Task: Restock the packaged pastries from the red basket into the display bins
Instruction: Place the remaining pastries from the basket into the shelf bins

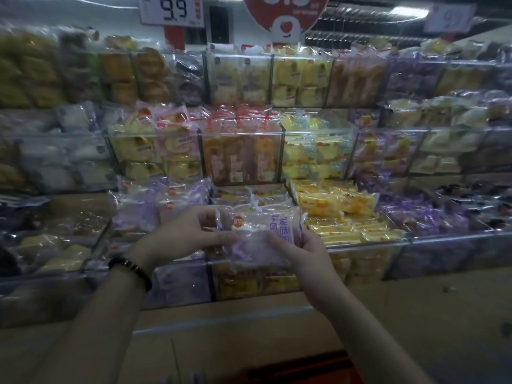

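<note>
Both my hands hold one clear packet of pastry with purple print (263, 234) in front of the lowest row of display bins. My left hand (191, 234) pinches the packet's left edge between thumb and fingers. My right hand (302, 253) grips its right side from below. Behind the packet stands a clear bin of similar purple-print packets (166, 206) at the left and a bin of yellow packets (340, 214) at the right. The red basket (299, 367) shows only as a red rim at the bottom edge, below my arms.
Three stepped rows of clear acrylic bins (241, 156) full of wrapped pastries fill the view. Price signs reading 9.9 (171, 9) hang above. A tan shelf front (415, 314) runs below the lowest bins. A dark bracelet (133, 270) sits on my left wrist.
</note>
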Action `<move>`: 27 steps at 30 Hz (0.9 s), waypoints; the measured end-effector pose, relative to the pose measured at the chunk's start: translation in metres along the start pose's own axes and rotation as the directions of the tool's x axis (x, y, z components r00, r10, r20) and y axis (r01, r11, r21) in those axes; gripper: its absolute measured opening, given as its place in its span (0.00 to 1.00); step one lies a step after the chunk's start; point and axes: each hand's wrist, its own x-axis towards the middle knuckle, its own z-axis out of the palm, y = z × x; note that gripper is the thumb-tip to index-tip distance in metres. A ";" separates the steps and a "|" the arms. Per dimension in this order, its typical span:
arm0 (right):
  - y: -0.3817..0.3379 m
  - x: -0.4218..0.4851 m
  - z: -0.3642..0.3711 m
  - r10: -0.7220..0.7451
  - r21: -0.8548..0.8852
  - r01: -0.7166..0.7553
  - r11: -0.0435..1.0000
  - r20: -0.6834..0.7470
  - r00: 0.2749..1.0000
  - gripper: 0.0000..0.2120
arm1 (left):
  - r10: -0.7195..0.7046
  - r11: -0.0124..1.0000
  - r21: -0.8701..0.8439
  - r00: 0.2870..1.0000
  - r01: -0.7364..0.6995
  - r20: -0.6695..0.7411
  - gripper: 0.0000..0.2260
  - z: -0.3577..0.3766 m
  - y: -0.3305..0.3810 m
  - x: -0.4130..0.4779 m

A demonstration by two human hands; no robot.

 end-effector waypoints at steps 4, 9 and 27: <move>0.001 0.020 0.022 -0.026 -0.219 0.040 0.975 0.066 0.997 0.14 | -0.057 0.995 0.083 0.997 0.062 -0.056 0.16 -0.028 -0.007 -0.019; 0.001 0.045 0.051 0.024 -0.295 0.010 0.955 0.112 0.993 0.15 | -0.146 0.983 0.077 0.966 0.166 -0.213 0.13 -0.066 -0.021 -0.039; 0.022 0.134 0.144 -0.099 -0.862 0.165 0.478 0.134 0.986 0.16 | -0.114 0.907 0.301 0.861 0.293 -0.495 0.13 -0.112 -0.074 -0.028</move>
